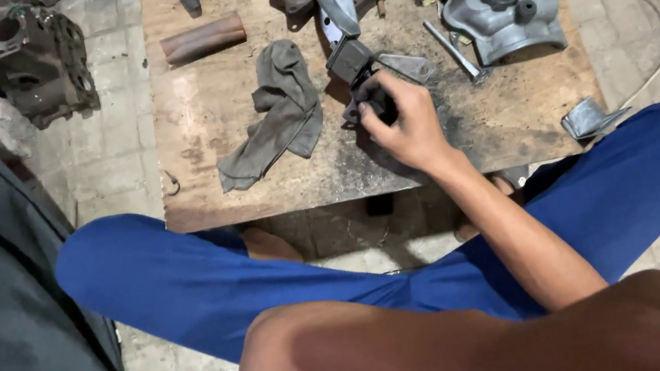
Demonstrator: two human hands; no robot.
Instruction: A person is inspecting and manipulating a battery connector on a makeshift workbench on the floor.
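Observation:
My right hand (410,122) reaches out over a worn wooden board (207,199) and is closed on a small black part (377,104), fingers curled over its top and thumb on its near side. Just beyond it lies a black block (349,59) attached to a bent metal bracket (336,2). A crumpled grey rag (284,112) lies left of the hand. My left hand is out of sight; only a bare arm (414,342) lies folded across the bottom of the view, over my blue trousers (192,284).
On the board sit a rusty short tube (201,38), a grey cast housing with a black cap (505,12) and a metal rod (451,51). A dirty engine casting (27,67) rests on the paved floor at left. A pale cable (654,16) loops at right.

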